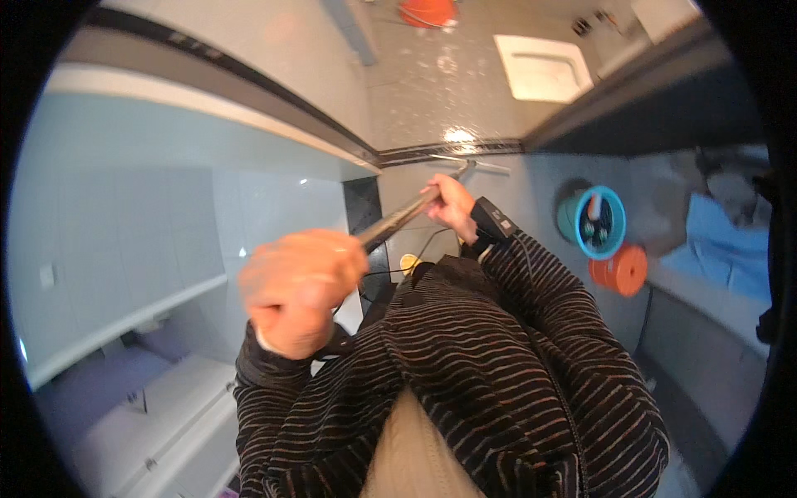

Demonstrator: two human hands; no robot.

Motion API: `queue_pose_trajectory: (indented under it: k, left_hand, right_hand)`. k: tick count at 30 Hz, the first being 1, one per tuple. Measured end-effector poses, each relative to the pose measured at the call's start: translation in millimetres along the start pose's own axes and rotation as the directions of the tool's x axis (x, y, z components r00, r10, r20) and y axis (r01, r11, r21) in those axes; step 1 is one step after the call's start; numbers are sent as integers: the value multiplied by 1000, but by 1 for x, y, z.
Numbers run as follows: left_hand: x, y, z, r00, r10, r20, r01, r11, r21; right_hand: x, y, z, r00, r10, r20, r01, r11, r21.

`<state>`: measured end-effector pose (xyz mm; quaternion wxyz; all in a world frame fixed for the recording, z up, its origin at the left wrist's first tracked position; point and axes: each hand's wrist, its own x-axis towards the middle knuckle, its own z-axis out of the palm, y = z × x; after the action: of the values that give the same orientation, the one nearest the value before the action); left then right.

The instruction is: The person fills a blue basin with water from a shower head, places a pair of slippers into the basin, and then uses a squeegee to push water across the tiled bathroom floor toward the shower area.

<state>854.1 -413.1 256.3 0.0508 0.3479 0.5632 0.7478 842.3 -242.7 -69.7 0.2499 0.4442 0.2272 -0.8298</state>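
Observation:
Both my hands are closed round the pole of a floor squeegee [398, 218]. My left hand [300, 278], slightly blurred, wraps the upper end close to my chest. Farther down the pole is my right hand [451, 202], with a dark band on its wrist. The squeegee's thin wide head [490, 168] rests at the floor by a dark patterned threshold strip [490, 147]. Beyond the strip, the tiled floor [423, 91] looks wet and shiny. The pole's top end is hidden in my left hand.
A white squat toilet pan [531, 81] is set in the far floor, and a red bucket [427, 12] stands at the back. To my right are a teal bucket [567, 217] holding several items, an orange-red round container [613, 272] and blue cloth [721, 241]. A pale wall [133, 183] rises left.

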Motion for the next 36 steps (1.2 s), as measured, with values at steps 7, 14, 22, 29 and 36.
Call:
queue_pose_trajectory:
  k: [7,14,22,29,36]
  left_hand:
    - [40,-42,-72,984,-175,-21,160,935,-316]
    - [67,-134,-88,860,-509,48,493,800,-341]
    - [22,-247,-28,345,-283,895,698,715,-43]
    - [10,-263,15,580,-414,701,693,704,-158]
    - [123,-223,-32,940,-151,305,262,891,-369]
  right_hand:
    - [-30,10,22,955,-158,-250,254,870,422]
    - [-11,31,-29,829,-54,-556,341,837,428]
    - [-23,107,-189,699,-495,-516,69,765,-640]
    - [44,101,-238,834,-309,-458,249,950,-188]
    - [97,-29,-100,232,-944,234,525,-81,-847]
